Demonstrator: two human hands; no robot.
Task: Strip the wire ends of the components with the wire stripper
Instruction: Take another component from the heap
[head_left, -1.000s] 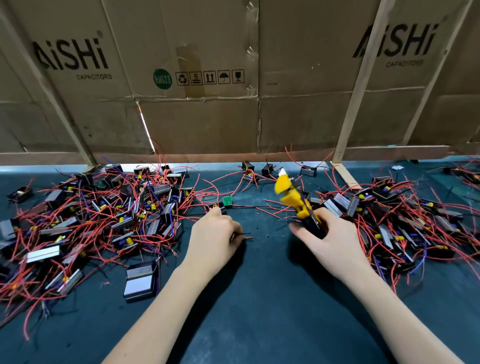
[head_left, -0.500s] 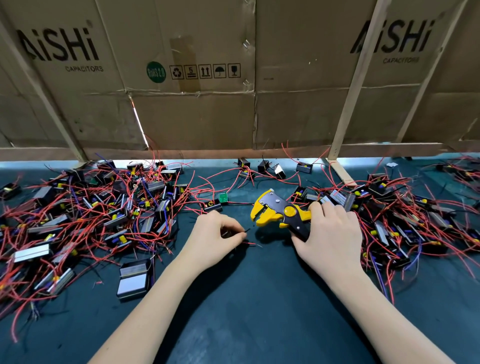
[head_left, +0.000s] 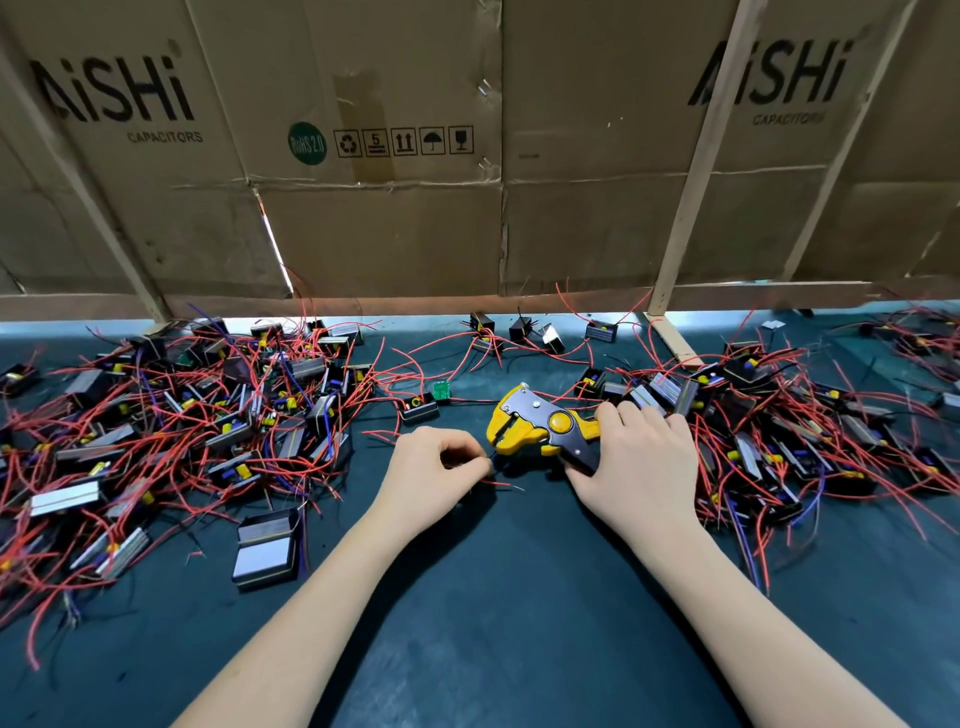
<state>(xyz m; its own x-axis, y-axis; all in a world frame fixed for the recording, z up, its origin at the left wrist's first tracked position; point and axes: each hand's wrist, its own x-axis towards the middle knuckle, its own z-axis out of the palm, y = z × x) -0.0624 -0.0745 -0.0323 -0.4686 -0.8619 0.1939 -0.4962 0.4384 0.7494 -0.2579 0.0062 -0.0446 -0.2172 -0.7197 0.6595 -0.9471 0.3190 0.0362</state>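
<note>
My right hand (head_left: 641, 460) grips the handles of a yellow and black wire stripper (head_left: 540, 428), whose jaws point left toward my left hand. My left hand (head_left: 434, 475) pinches thin wires between thumb and fingers; a black wire runs from them up to the stripper's jaws. A red wire end (head_left: 501, 484) with a bare tip sticks out to the right below it. The component these wires belong to is hidden under my left hand.
A big heap of black components with red wires (head_left: 171, 431) covers the left of the dark mat (head_left: 493, 613), another heap (head_left: 789, 421) the right. One component (head_left: 267, 545) lies alone near my left forearm. Cardboard boxes (head_left: 384, 171) wall the back.
The stripper swung down from pointing upward to lying level, then moved left until its jaws met the wires in my left hand.
</note>
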